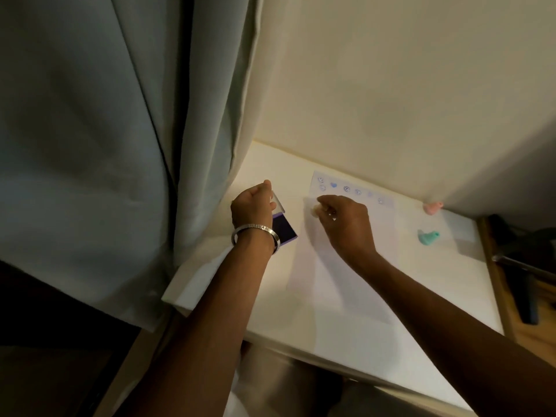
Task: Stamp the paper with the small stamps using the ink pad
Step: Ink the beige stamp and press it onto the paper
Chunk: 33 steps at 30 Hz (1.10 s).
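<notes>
A white sheet of paper [355, 260] lies on the white table [331, 341], with a row of several blue stamp marks [346, 188] along its far edge. My right hand [346, 221] hovers over the paper's upper left, pinching a small pale stamp [316, 209] in its fingertips. My left hand [254, 207], with a metal bangle on the wrist, holds up the clear lid [278, 202] of the ink pad [285, 228], whose dark purple surface shows beside the wrist. A teal stamp [427, 237] and a pink stamp [432, 207] lie to the right.
A grey-green curtain [120, 145] hangs close on the left, touching the table's left edge. A cream wall [406, 100] backs the table. Past the table's right edge is a wooden surface [508, 296] with dark objects [523, 296].
</notes>
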Tool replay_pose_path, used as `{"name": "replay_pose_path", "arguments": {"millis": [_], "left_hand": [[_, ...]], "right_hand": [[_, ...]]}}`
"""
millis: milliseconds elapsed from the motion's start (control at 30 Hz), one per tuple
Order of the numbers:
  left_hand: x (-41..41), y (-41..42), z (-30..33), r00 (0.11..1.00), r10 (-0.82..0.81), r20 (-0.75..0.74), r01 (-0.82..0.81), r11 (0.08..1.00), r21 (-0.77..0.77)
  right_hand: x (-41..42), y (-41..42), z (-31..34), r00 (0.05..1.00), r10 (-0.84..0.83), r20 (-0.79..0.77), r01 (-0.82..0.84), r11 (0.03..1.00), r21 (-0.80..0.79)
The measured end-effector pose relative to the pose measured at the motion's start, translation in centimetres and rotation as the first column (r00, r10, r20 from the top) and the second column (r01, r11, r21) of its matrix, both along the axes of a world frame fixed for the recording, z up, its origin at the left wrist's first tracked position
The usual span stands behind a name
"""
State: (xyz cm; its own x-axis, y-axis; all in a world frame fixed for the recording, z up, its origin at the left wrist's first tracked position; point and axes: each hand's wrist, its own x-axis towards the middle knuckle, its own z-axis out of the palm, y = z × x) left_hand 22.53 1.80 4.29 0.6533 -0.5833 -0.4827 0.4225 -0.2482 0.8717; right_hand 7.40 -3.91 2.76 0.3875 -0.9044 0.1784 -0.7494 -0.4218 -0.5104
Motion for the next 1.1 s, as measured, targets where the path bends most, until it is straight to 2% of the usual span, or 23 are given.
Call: {"name": "replay_pose_path", "arguments": {"millis": [133, 200, 233, 267, 333, 400, 467, 500, 567, 633, 700, 900, 1000, 1100], "left_hand": [[-1.9, -0.6, 0.1, 0.993, -0.11, 0.052, 0.109, 0.994, 0.012], [-3.3, -0.7, 0.0, 0.936, -0.257, 0.24, 0.252, 0.966, 0.053], [-4.1, -0.6, -0.1, 0.847, -0.374, 0.379, 0.356, 0.927, 0.119], [-5.0, -0.4, -0.2, 0.711, -0.49, 0.504, 0.454, 0.868, 0.203], [-7.0, -0.1, -0.4, 0.427, -0.663, 0.615, 0.593, 0.719, 0.363], [-8.7, -0.1, -1.0, 0.19, -0.778, 0.598, 0.642, 0.559, 0.525], [-10.0, -0.1, -1.7, -0.004, -0.847, 0.532, 0.62, 0.415, 0.666], [-10.5, -0.2, -1.9, -0.071, -0.861, 0.503, 0.598, 0.367, 0.712], [-11.2, -0.2, -2.4, -0.154, -0.862, 0.483, 0.56, 0.326, 0.762], [-11.7, -0.3, -2.7, -0.211, -0.854, 0.475, 0.536, 0.306, 0.787], [-11.9, -0.6, -3.0, -0.222, -0.852, 0.474, 0.529, 0.303, 0.793], [-11.7, -1.0, -3.4, -0.142, -0.863, 0.485, 0.572, 0.328, 0.752], [-11.6, -1.3, -3.2, -0.129, -0.879, 0.458, 0.583, 0.307, 0.752], [-11.6, -1.4, -3.0, -0.068, -0.894, 0.443, 0.611, 0.314, 0.726]], "right_hand": [[-1.5, -2.9, -0.2, 0.995, -0.095, 0.009, 0.095, 0.995, 0.027], [-1.5, -4.2, -0.3, 0.992, -0.127, 0.023, 0.126, 0.992, 0.027], [-1.5, -4.8, -0.3, 0.989, -0.142, 0.039, 0.141, 0.989, 0.04], [-1.4, -5.4, -0.3, 0.989, -0.141, 0.046, 0.14, 0.989, 0.039], [-1.3, -6.5, -0.5, 0.992, -0.125, 0.032, 0.124, 0.992, 0.012], [-1.4, -7.3, -0.8, 0.992, -0.122, 0.013, 0.122, 0.993, 0.004], [-1.5, -7.8, -1.2, 0.994, -0.112, 0.002, 0.112, 0.994, -0.019], [-1.6, -8.0, -1.5, 0.995, -0.103, -0.004, 0.103, 0.994, -0.031], [-1.6, -8.2, -1.7, 0.996, -0.087, -0.014, 0.087, 0.995, -0.057], [-1.4, -8.5, -1.8, 0.996, -0.091, -0.025, 0.089, 0.993, -0.074], [-1.2, -8.7, -1.9, 0.995, -0.098, -0.011, 0.097, 0.993, -0.071], [-0.9, -8.8, -2.9, 0.996, -0.069, -0.049, 0.064, 0.994, -0.091], [-0.8, -8.7, -2.5, 0.997, -0.066, -0.044, 0.061, 0.993, -0.1], [-0.8, -8.5, -2.1, 0.997, -0.052, -0.054, 0.048, 0.997, -0.064]]}}
